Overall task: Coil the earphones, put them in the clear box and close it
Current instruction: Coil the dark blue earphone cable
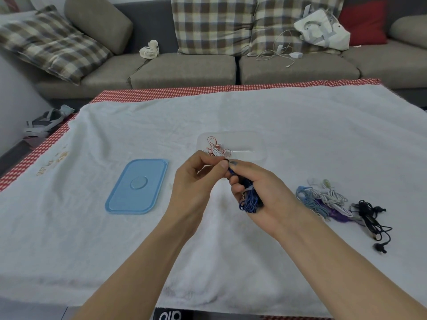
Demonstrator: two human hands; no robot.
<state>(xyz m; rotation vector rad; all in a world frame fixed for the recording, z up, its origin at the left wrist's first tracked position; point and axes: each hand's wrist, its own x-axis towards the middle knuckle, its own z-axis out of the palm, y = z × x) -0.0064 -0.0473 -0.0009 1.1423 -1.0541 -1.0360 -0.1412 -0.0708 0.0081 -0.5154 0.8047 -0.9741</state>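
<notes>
A coil of blue earphones (pixel 249 199) hangs from my right hand (pixel 263 192), whose fingers are curled round it. My left hand (pixel 196 179) pinches the top end of the same blue cable just beside the right thumb. Right behind both hands stands the clear box (pixel 249 144), open, with red and white earphones (pixel 216 147) lying in its left part. Its blue lid (pixel 136 186) lies flat on the white cloth to the left. A tangle of loose earphones (pixel 323 199), pale blue, white and purple, lies to the right, with black earphones (pixel 372 218) beside them.
A white cloth (pixel 231 250) over a red dotted one covers the table. Behind it is a grey sofa (pixel 184 70) with plaid cushions, a small white fan (pixel 149 50), a white charger cable (pixel 280 53) and a white bag (pixel 322 31). Shoes (pixel 44 122) lie on the floor at left.
</notes>
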